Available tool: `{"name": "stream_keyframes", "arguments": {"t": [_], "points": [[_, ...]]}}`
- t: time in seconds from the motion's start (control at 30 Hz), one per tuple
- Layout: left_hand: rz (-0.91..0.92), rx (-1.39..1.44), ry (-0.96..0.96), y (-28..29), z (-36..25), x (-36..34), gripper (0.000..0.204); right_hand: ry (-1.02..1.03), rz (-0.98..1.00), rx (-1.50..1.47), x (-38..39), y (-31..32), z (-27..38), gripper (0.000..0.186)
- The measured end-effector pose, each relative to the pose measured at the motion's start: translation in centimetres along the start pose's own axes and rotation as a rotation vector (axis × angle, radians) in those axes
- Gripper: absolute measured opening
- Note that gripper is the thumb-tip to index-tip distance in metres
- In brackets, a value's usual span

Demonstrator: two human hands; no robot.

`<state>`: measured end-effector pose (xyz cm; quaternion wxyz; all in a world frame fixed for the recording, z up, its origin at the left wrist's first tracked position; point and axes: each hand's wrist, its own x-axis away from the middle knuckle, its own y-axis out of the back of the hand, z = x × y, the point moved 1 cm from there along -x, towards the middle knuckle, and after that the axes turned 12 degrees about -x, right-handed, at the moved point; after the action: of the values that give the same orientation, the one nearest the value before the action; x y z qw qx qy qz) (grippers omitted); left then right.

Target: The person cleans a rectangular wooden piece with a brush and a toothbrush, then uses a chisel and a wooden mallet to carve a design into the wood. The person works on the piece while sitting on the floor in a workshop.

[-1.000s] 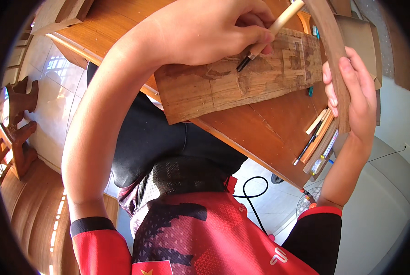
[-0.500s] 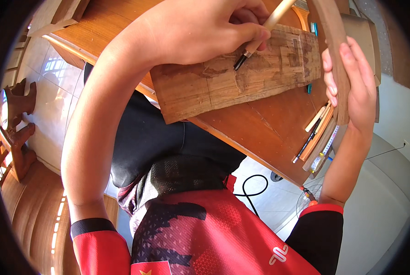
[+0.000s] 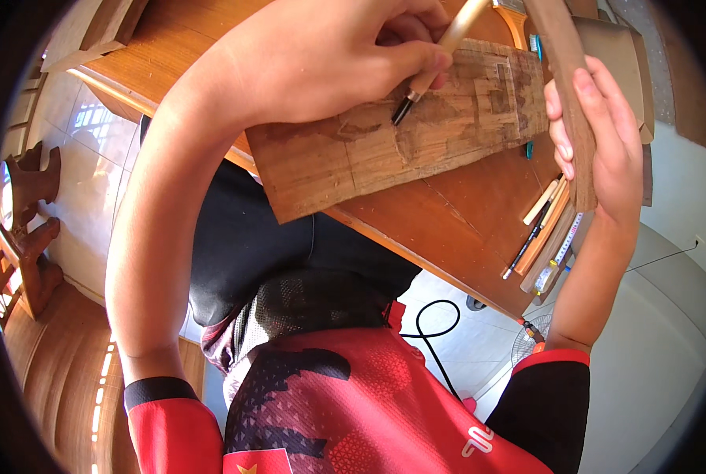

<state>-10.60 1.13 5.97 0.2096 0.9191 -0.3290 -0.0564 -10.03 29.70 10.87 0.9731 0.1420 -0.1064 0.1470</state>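
Observation:
My left hand (image 3: pixel 353 59) is closed around the pale wooden handle of a carving chisel (image 3: pixel 457 35). The chisel leans, and its dark metal blade points down at a brown wooden board (image 3: pixel 313 170) with shallow carved recesses and pencil-like lines. Whether the edge touches the wood I cannot tell. In my right hand (image 3: pixel 617 154) is a thick, slightly curved wooden bar (image 3: pixel 572 99), raised at the right of the board. Its upper end passes close to the top of the chisel handle and runs out of view.
The board lies on a reddish-brown wooden table (image 3: pixel 448 225), its near left corner overhanging the edge. Pencils (image 3: pixel 535 229), wood strips and a measuring tape (image 3: pixel 562 249) lie at the right. A brush (image 3: pixel 513 24) and cardboard box (image 3: pixel 617 63) stand beyond. A fan (image 3: pixel 531 340) is below.
The board, chisel and both hands appear slightly farther left, partly because the view shifted. The chisel stays over about the same spot on the board, and both grips are unchanged.

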Motion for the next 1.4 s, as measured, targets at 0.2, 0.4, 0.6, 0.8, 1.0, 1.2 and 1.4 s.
{"name": "stream_keyframes", "arguments": {"t": [0.2,0.4,0.6,0.8,1.0,1.2,1.4], "points": [[-0.050,0.115,-0.073,-1.1,0.1,0.2,0.024,0.041,-0.064,-0.059,0.7,0.2,0.2,0.037],[-0.118,0.186,-0.153,-2.6,2.1,0.4,0.026,0.003,-0.024,-0.029,1.4,-1.0,-0.2,0.037],[-0.141,0.120,-0.167,-2.2,1.1,0.9,0.023,0.033,-0.072,-0.044,2.0,-1.2,0.3,0.038],[-0.116,0.032,-0.126,-2.1,-0.3,1.0,0.022,0.050,-0.076,-0.046,1.7,-1.2,0.3,0.040],[-0.145,-0.059,-0.178,-2.4,1.0,0.8,0.022,0.010,-0.076,-0.031,1.8,-1.6,0.3,0.040],[-0.119,-0.007,-0.211,-2.1,1.6,0.6,0.021,0.013,-0.078,-0.023,1.7,-1.5,0.4,0.040],[-0.046,0.142,-0.160,-1.7,1.6,0.4,0.019,0.000,-0.044,-0.022,1.6,-1.4,0.2,0.038]]}}
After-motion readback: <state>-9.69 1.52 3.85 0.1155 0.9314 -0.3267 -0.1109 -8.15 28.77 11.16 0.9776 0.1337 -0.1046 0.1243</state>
